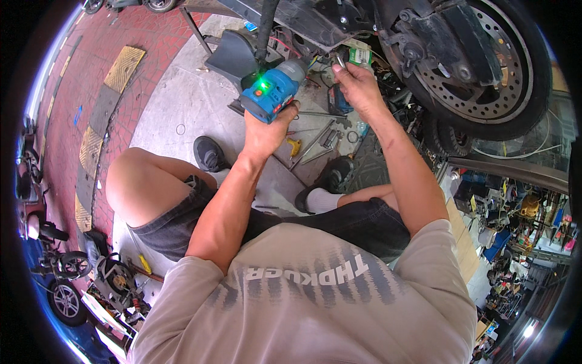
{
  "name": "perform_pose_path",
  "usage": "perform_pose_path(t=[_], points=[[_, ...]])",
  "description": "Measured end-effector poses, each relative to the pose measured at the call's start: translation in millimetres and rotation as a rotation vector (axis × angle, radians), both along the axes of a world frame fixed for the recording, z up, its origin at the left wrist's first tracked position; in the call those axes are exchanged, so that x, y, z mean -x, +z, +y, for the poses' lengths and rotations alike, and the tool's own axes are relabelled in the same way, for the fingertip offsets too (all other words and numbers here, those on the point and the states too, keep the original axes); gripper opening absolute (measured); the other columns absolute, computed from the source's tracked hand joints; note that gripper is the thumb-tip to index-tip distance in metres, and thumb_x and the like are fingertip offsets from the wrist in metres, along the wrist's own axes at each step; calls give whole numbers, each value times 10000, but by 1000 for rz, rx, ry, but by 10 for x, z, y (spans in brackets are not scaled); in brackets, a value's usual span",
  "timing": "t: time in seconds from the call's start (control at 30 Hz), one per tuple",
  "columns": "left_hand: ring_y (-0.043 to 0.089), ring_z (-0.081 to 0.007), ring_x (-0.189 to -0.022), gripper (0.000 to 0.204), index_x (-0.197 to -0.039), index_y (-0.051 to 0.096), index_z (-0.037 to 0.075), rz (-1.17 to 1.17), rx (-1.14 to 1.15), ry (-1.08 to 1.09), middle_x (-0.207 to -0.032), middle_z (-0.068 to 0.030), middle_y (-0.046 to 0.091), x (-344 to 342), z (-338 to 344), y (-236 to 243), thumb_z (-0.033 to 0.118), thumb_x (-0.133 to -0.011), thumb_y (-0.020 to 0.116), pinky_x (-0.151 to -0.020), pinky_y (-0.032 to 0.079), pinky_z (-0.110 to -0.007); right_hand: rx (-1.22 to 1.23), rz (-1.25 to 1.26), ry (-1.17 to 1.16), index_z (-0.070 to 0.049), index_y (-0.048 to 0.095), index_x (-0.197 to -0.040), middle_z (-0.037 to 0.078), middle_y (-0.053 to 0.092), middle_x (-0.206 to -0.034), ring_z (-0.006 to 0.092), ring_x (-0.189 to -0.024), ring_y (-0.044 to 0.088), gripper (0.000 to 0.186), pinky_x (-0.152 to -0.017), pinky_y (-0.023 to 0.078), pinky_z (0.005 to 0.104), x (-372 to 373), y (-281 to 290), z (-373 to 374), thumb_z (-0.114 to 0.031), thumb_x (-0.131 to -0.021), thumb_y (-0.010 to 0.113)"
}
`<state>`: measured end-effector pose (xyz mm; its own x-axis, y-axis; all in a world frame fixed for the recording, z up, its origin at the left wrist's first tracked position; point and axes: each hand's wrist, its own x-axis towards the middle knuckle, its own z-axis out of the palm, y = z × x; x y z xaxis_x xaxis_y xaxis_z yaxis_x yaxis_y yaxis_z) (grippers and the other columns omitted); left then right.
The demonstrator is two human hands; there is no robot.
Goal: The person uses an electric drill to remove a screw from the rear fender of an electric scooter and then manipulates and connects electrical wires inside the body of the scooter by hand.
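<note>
My left hand (265,134) is wrapped round the grip of a blue cordless impact driver (274,92) with a grey nose and a lit green light. The driver's nose points away from me, toward the underside of a raised motorcycle part; where its tip ends is hard to make out. To the right, my right hand (362,91) is pinched on a small silvery metal piece (340,60), whose kind I cannot tell. It is held just below the edge of a dark panel (330,30). Near that hand lies a blue and black battery pack (338,100).
A motorcycle wheel with a brake disc (479,79) stands at upper right. Between my shoes on the floor lie a yellow-handled tool (294,147) and several metal tools (324,138). A black plastic piece (232,54) is beyond my left hand. Shelves of parts (515,242) stand at right.
</note>
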<state>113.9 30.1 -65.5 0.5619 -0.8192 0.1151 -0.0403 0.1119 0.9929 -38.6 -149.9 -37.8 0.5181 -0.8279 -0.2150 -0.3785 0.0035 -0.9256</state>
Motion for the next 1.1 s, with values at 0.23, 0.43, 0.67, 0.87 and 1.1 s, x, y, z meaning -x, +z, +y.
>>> perform_pose_path(t=[0.23,0.43,0.67,0.87,1.1], points=[[654,-186,-800,190,-983,686,28,6,-30,3,-891,-47,686,-81,54,-5,38,-813,771,-729,531,-344,6,114,55,-55,675,-982,-15,631,-846,50,-687,500,300,-596,397,224,21,-136,-25,-353,-1020,672],[670,-177,-840,185,-982,695,36,-142,-88,-22,-907,-41,699,-116,94,-111,10,-809,756,-766,536,-330,20,170,59,-36,671,-952,-1,653,-859,64,-710,523,340,-635,420,235,45,-87,3,-369,-1022,661],[702,-197,-957,263,-1087,706,23,231,-29,0,-1030,-59,735,-68,62,-435,-26,-829,726,-884,551,-333,59,179,80,-30,672,-966,2,659,-864,71,-710,523,336,-638,427,245,60,-127,-50,-360,-1025,652],[712,-215,-969,257,-1098,703,4,370,10,-21,-1010,-82,741,-1,-38,-334,-32,-844,703,-888,555,-346,122,198,73,-12,675,-952,6,658,-849,75,-715,509,362,-636,424,258,13,-37,-13,-365,-1023,650],[715,-267,-1072,325,-1163,691,7,454,24,-30,-1112,-103,731,11,-70,-363,-42,-841,693,-964,542,-386,148,255,94,1,677,-953,17,666,-855,84,-729,535,371,-653,446,266,51,-54,-34,-363,-1024,650]])
